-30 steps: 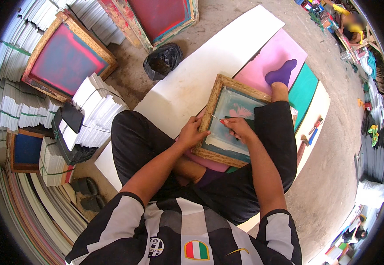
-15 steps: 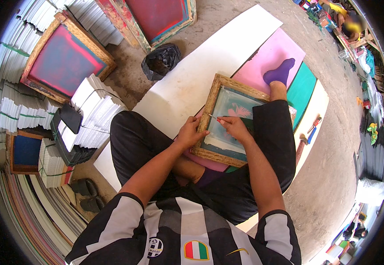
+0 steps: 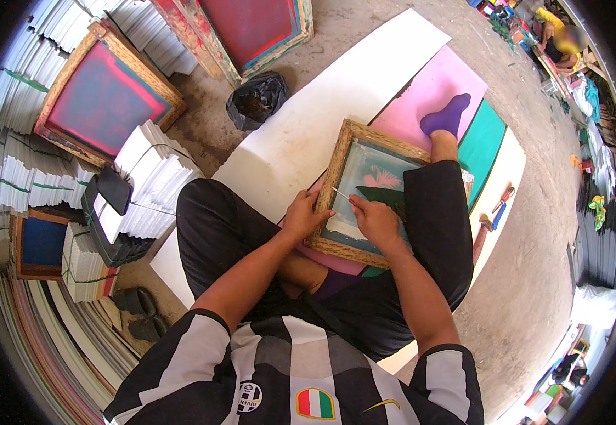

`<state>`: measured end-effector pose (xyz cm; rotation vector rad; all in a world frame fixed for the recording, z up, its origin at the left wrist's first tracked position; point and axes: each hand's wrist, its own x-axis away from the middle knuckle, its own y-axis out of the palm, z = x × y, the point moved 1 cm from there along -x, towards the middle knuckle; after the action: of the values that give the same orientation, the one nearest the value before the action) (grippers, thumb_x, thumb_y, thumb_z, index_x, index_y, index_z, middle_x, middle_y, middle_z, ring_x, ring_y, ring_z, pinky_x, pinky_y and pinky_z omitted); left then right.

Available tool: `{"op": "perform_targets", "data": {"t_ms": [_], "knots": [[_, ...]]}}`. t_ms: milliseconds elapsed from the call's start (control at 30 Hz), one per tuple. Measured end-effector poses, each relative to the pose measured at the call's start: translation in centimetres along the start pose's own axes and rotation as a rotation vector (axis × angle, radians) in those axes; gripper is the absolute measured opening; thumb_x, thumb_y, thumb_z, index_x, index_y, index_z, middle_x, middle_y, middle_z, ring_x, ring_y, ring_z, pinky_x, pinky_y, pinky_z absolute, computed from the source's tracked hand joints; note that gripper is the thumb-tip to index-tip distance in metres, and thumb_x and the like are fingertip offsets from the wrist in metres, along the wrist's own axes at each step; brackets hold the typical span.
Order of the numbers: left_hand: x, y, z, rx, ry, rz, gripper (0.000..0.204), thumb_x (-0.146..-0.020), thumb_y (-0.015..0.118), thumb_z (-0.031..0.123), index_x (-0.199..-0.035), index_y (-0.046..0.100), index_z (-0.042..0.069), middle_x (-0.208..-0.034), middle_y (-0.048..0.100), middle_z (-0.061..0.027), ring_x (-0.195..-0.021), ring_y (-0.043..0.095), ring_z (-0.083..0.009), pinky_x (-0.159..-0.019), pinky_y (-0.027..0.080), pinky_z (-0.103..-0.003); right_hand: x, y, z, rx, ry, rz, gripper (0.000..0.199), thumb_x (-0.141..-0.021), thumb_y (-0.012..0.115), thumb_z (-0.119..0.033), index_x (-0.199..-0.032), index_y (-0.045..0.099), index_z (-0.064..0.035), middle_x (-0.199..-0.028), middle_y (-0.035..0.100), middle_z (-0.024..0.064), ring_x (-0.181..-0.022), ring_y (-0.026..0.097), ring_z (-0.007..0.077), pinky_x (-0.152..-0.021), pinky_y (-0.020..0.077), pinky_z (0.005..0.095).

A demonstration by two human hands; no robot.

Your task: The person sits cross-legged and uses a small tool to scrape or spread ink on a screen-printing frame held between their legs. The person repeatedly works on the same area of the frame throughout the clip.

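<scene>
person sits on the floor w/ a wooden-framed printing screen w/ pale teal mesh (image 3: pixel 364 195) resting across the lap, over a pink sheet. left hand (image 3: pixel 302 217) curled round the frame's near-left edge, fingers closed on the wood. right hand (image 3: pixel 374 219) lies on the mesh, pinching a thin white stick (image 3: pixel 341 194) btwn fingertips, tip pointing twd the left edge. black plastic bag (image 3: pixel 256 98) lies on the floor beyond, by a long white board (image 3: pixel 322 120).

red-meshed frames (image 3: pixel 106 99), paper stacks (image 3: pixel 155 177) and a black bag (image 3: pixel 255 99).
</scene>
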<state>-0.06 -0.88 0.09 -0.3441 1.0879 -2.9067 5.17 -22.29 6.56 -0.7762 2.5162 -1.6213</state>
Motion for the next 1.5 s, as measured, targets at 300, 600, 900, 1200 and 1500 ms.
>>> {"op": "perform_targets", "data": {"t_ms": [300, 600, 900, 1200, 1500], "knots": [[0.1, 0.2, -0.1, -0.017, 0.049, 0.037, 0.067, -0.080, 0.082, 0.044, -0.123, 0.067, -0.005, -0.117, 0.063, -0.0228, -0.107, 0.065, -0.0385, -0.092, 0.053, -0.044, -0.2, -0.2, -0.8, 0.090, 0.023, -0.015, 0.033, -0.100, 0.057, -0.032, -0.132, 0.065, -0.0274, -0.091, 0.072, 0.0196, -0.084, 0.071, 0.0428, -0.073, 0.0567, 0.0552], [0.1, 0.2, -0.3, -0.096, 0.106, 0.030, 0.060, -0.081, 0.081, 0.041, -0.115, 0.068, -0.007, -0.114, 0.063, -0.0229, -0.103, 0.065, -0.0396, -0.089, 0.054, -0.046, -0.7, 0.6, -1.2, 0.146, 0.038, -0.108, 0.036, -0.100, 0.056, -0.030, -0.136, 0.063, -0.0259, -0.091, 0.072, 0.0190, -0.083, 0.072, 0.0416, -0.072, 0.0579, 0.0528], [0.0, 0.3, -0.5, -0.053, 0.113, 0.057, 0.054, -0.081, 0.082, 0.040, -0.107, 0.070, -0.006, -0.110, 0.063, -0.0203, -0.099, 0.066, -0.0382, -0.086, 0.054, -0.045, -1.2, 0.2, 1.2, 0.097, -0.095, -0.045, 0.032, -0.099, 0.062, -0.029, -0.128, 0.071, -0.0210, -0.097, 0.074, 0.0201, -0.088, 0.072, 0.0401, -0.078, 0.0568, 0.0470], [-0.2, 0.7, -0.8, -0.051, 0.128, 0.059, 0.054, -0.082, 0.081, 0.040, -0.108, 0.069, -0.006, -0.109, 0.063, -0.0195, -0.099, 0.065, -0.0383, -0.086, 0.054, -0.046, -2.9, 2.9, 5.1, -0.396, -0.146, -0.022, 0.032, -0.098, 0.066, -0.025, -0.127, 0.072, -0.0133, -0.091, 0.075, 0.0168, -0.076, 0.072, 0.0299, -0.072, 0.0551, 0.0387], [0.0, 0.5, -0.4, -0.012, 0.104, 0.046, 0.058, -0.083, 0.080, 0.040, -0.113, 0.068, -0.008, -0.116, 0.063, -0.0266, -0.106, 0.065, -0.0417, -0.091, 0.054, -0.046, -2.9, 2.3, 4.9, -0.447, -0.119, -0.055, 0.033, -0.098, 0.068, -0.025, -0.126, 0.072, -0.0082, -0.087, 0.074, 0.0088, -0.065, 0.062, 0.0159, -0.064, 0.0512, 0.0360]]}}
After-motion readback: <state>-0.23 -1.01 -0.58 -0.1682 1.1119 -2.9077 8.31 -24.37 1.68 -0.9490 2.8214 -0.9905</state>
